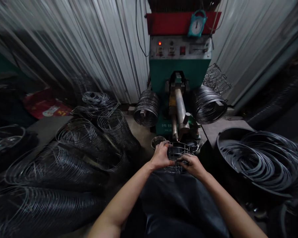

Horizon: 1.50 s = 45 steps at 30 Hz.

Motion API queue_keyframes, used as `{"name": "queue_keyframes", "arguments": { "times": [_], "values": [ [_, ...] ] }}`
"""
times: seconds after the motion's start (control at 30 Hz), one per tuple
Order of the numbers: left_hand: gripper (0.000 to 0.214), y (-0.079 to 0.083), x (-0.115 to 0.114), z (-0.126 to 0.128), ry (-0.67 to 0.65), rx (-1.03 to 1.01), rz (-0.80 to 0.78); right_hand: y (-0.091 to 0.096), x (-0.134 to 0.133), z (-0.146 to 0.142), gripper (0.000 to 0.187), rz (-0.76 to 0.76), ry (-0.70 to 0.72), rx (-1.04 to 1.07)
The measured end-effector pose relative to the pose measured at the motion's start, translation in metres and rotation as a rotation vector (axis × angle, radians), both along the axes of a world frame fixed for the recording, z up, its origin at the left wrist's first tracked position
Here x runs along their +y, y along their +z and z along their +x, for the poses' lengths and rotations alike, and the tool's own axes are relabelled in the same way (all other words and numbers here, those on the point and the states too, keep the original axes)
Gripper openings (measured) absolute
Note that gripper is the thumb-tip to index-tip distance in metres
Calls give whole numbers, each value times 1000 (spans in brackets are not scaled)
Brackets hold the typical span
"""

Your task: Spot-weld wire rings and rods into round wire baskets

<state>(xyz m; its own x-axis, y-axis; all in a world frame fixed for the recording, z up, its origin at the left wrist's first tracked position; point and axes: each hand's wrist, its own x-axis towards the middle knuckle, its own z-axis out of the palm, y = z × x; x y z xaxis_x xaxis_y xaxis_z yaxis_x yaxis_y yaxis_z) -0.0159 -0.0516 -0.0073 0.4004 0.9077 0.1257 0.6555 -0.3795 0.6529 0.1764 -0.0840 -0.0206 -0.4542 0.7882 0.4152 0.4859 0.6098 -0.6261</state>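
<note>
Two bare hands meet over a small round wire basket (175, 158) held above a dark apron-covered lap, in a dim workshop walled with pale corrugated metal sheeting (101, 49). Straight ahead stands a green and red machine (180, 71) with a grey control panel, a lit red lamp and a teal clock (197, 23) hung on top; a dull steel cylinder (180, 105) slopes down from it toward the basket. Coils of thin dark wire (147, 108) hang at either side of the machine. Stacks of finished wire baskets (72, 155) lie on their sides at left, their ribs glinting, and a black tub of flat dark metal rings (260, 162) sits at right. The left hand (161, 155) curls closed around the basket's left rim, fingers over the top wire. The right hand (192, 164) grips the near right edge, fingers pinched narrowly on the wire.
</note>
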Motion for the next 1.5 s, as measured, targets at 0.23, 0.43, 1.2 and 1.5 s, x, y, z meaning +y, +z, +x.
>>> {"name": "queue_keyframes", "arguments": {
  "times": [0.23, 0.43, 1.2, 1.5],
  "values": [
    [70, 2, 19, 2, 17, -21, 20, 8, 21, 1, 13, -46, -39, -13],
    [68, 4, 26, 5, 54, -23, 4, 8, 28, 0, 11, -42, -75, -10],
    [64, 7, 55, 13, 195, 23, 9, -4, 40, 17, 21, 35, -362, 61],
    [66, 5, 74, 17, 179, 36, -21, -6, 57, 13, 20, -26, -473, 197]
  ]
}}
